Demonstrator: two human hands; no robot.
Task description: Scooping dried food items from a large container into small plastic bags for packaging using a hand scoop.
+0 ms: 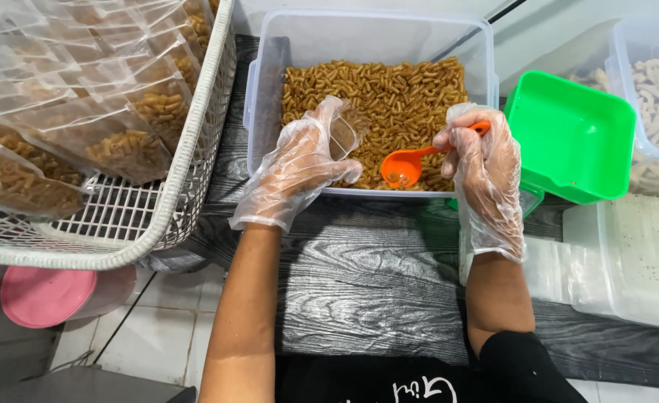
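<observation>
Right now the orange scoop [404, 166], carrying a few browned macaroni pieces, hovers over the clear tub [264, 89] of macaroni, pinched by the right hand [486, 175]. Beside it, the left hand [300, 168] holds a small clear bag [347, 128] open; filling seems underway, so the next tip needs careful aim.

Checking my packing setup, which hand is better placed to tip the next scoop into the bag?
Probably the right hand: it grips the orange scoop, beside the small clear bag the left hand holds.
</observation>
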